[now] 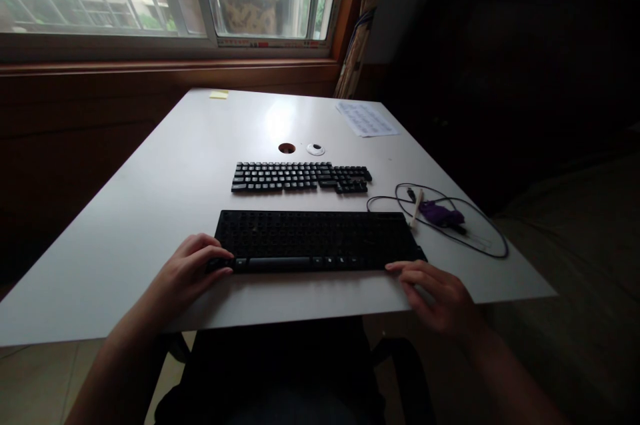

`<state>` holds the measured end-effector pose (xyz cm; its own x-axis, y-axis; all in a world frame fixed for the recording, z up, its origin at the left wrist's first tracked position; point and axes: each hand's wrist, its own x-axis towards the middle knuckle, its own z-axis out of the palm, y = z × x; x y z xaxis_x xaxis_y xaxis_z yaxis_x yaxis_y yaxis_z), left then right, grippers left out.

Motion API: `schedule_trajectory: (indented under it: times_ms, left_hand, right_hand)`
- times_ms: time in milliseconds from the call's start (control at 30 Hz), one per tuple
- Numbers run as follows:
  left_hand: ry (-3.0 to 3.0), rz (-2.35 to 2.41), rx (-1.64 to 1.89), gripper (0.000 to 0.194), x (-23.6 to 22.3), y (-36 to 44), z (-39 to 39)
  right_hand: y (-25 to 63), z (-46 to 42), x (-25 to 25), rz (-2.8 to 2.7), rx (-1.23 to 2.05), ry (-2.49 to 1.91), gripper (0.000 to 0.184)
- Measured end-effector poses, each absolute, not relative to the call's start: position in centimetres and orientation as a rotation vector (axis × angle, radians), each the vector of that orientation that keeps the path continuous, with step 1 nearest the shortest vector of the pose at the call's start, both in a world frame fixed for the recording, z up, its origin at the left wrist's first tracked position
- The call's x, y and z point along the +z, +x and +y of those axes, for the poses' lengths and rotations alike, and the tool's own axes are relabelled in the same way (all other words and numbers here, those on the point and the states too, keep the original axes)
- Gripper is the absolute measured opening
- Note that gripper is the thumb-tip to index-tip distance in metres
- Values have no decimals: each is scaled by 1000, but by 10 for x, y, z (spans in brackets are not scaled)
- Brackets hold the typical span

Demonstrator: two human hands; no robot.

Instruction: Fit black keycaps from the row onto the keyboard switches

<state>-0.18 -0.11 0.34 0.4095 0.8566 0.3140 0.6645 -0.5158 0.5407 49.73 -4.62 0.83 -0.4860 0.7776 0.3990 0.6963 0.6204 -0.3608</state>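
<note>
A black keyboard (320,235) lies flat on the white table, with most of its keycaps off. Along its front edge a bottom row remains, with a long space bar (279,265). My left hand (193,268) grips the keyboard's front left corner, thumb at the front edge and fingers over the end keys. At the front right, the index fingertip of my right hand (435,291) touches the keyboard's edge; its other fingers are bent and apart, with nothing visible in them. Behind the keyboard, loose black keycaps (280,175) are laid out in keyboard order.
To the right lie a looped black cable (503,231), a purple cloth-like item (440,214) and a pale stick-like tool (417,206). Farther back are a round cable hole (287,148), its white cover (316,149), printed paper (367,119) and yellow notes (219,95).
</note>
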Motion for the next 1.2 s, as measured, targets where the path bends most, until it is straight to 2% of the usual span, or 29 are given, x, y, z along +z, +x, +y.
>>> schedule_trajectory:
  times_ms: [233,533,867,1200]
  left_hand:
    - [2325,1321,813,27,5,0,0]
    - [2319,1325,808,27,3,-1,0]
    - [2335,1331,796,27,4,-1,0]
    - [2331,1317,818,27,5,0,0]
  right_hand:
    - [524,-50,7,-2297,71,-1288,18]
    - [481,-45,7,-2304,215,-1111,20]
    - [526,-55,-1,-2315,-120,-1307,20]
    - [487,-59,-7,-2350,-153,-1226,21]
